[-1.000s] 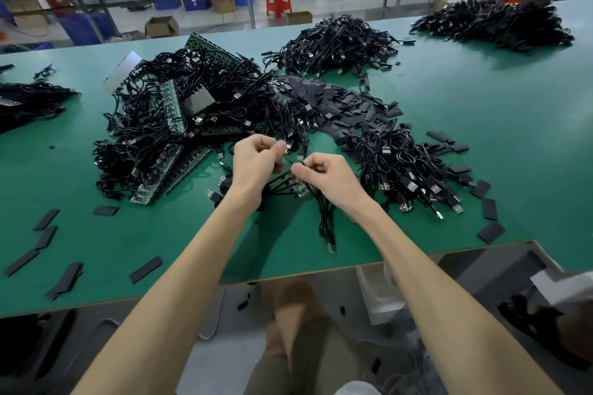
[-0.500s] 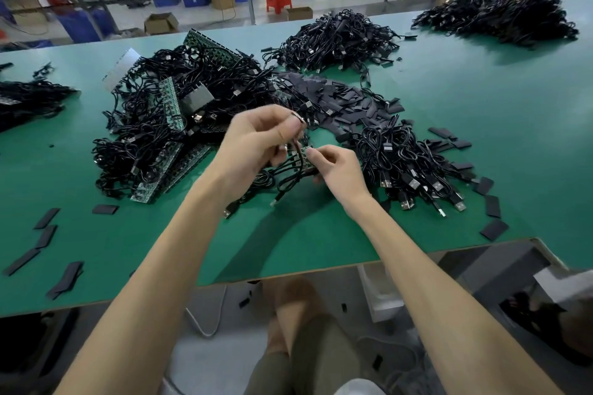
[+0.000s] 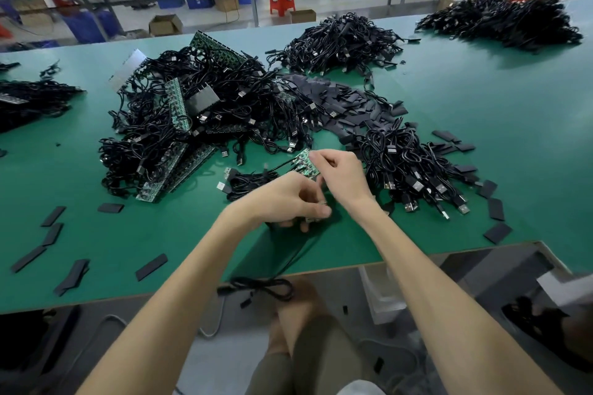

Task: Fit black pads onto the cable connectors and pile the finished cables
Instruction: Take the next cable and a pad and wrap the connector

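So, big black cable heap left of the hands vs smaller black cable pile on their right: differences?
The big black cable heap is wider, with green circuit-board strips mixed in; the smaller black cable pile shows none. The pile's plugs mostly fan toward the near edge; the heap's point all ways. Both: black USB cables.

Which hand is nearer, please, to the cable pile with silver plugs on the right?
Right. The right hand sits just beside the cable pile, on its left; the left hand is farther left.
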A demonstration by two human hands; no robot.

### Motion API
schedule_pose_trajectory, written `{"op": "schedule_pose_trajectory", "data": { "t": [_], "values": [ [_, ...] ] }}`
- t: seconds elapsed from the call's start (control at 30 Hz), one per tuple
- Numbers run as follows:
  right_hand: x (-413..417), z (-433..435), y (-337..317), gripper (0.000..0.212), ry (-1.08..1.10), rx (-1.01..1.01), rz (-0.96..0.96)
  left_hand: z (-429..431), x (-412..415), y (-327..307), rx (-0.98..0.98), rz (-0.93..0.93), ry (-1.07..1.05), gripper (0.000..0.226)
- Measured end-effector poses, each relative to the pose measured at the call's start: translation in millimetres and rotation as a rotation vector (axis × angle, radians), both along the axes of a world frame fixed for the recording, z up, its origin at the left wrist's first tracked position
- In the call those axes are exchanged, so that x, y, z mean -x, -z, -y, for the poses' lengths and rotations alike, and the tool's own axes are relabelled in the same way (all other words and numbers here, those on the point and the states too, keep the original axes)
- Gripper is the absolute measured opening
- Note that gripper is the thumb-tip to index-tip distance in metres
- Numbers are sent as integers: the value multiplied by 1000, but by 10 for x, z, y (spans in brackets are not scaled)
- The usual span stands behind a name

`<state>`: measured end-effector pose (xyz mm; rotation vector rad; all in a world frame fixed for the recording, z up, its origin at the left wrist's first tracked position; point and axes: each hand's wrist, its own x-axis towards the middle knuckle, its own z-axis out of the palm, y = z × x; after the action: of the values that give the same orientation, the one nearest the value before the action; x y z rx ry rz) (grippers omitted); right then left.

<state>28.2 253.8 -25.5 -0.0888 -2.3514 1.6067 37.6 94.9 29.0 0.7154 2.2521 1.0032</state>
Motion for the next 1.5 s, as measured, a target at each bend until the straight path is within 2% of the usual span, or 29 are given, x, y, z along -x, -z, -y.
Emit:
{"op": "schedule_pose_trajectory", "data": {
  "t": [0.1, 0.17, 0.27, 0.37, 0.43, 0.5, 0.53, 0.57, 0.63, 0.67, 0.73, 0.8, 0.9, 1.0, 1.13, 1.23, 1.33, 1.4, 1.5],
  "values": [
    [5, 0, -4, 27, -57, -69, 22, 49, 75, 163, 43, -224, -246, 19],
    [24, 52, 13, 34, -138, -252, 61, 144, 116, 204, -7, -244, -371, 19],
    [39, 130, 49, 29, -230, -545, 155, 303, 131, 236, 8, -286, -491, 17],
    [31, 126, 48, 34, -214, -512, 143, 417, 125, 183, -7, -253, -541, 15],
    [35, 117, 24, 31, -201, -445, 122, 479, 86, 53, -138, -38, -451, 17],
    [28, 120, 9, 27, -200, -424, 109, 514, 12, -130, -315, 234, -244, 18],
    [21, 123, 0, 24, -193, -430, 110, 511, -26, -212, -390, 298, -146, 16],
    [8, 128, -7, 22, -185, -425, 115, 483, -64, -276, -456, 302, -80, 14],
    [-30, 146, -48, 31, -175, -380, 108, 370, -130, -355, -522, 178, -61, 17],
    [-51, 153, -71, 35, -182, -351, 103, 311, -166, -371, -525, 98, -79, 19],
    [-69, 154, -105, 28, -213, -308, 95, 228, -222, -376, -514, 31, -79, 18],
    [-64, 135, -115, 25, -226, -314, 93, 229, -262, -375, -482, 101, 24, 14],
    [-30, 118, -62, 16, -201, -289, 101, 314, -309, -399, -420, 276, 334, 9],
    [-18, 110, -35, 28, -194, -285, 94, 290, -386, -386, -326, 372, 547, 9],
    [-36, 102, -49, 26, -199, -256, 86, 80, -576, -202, -152, 409, 631, 8],
    [-68, 115, -67, 26, -204, -232, 80, -17, -646, -119, -155, 375, 675, 2],
    [-98, 106, -69, 20, -207, -179, 53, -22, -551, -182, -386, 334, 480, 2],
    [-104, 86, -59, 11, -251, -83, 95, -25, -395, -242, -605, 267, 188, 6],
    [-79, 59, -94, 29, -186, -39, 71, -50, -102, -224, -812, 214, -340, 12]
  ]
}}
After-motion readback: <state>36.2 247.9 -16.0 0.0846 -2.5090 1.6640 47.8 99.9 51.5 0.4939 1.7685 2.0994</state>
